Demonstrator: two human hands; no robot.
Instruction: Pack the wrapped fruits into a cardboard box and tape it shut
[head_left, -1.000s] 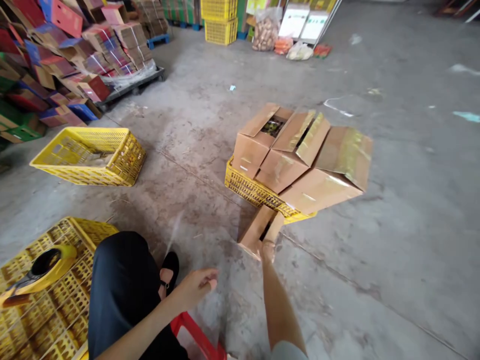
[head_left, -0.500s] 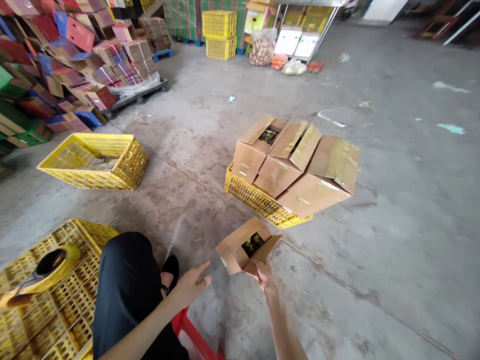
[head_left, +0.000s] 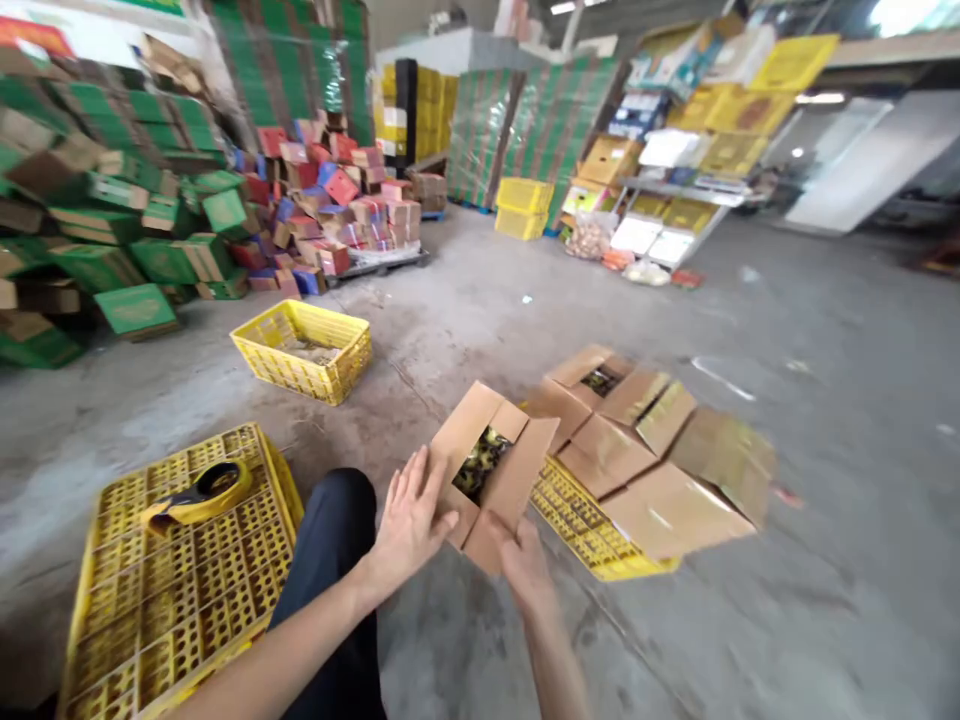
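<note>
A cardboard box [head_left: 519, 468] is held tilted in front of me with its top flaps apart. Dark and yellow-green contents [head_left: 481, 465] show through the opening; I cannot make out what they are. My right hand [head_left: 529, 565] grips the near right edge of this box. Against its left flap lies my left hand [head_left: 414, 508], flat with fingers stretched out. Just right of the box, several similar cardboard boxes [head_left: 611, 455] sit slanted in a yellow crate [head_left: 592, 535]. One of them has a gap in its top with dark contents showing.
At my left, a yellow tape dispenser [head_left: 206, 495] rests on an upturned yellow crate [head_left: 172, 600], beside my knee [head_left: 330, 530]. Farther off stands another yellow crate [head_left: 300, 350] with something greyish inside. Piled green boxes [head_left: 139, 310] and red-blue boxes [head_left: 337, 205] lie beyond.
The held box has come up and nearer, its opening turned more toward me. My left hand has moved from pointing in the air onto its flap. The view has tilted up.
</note>
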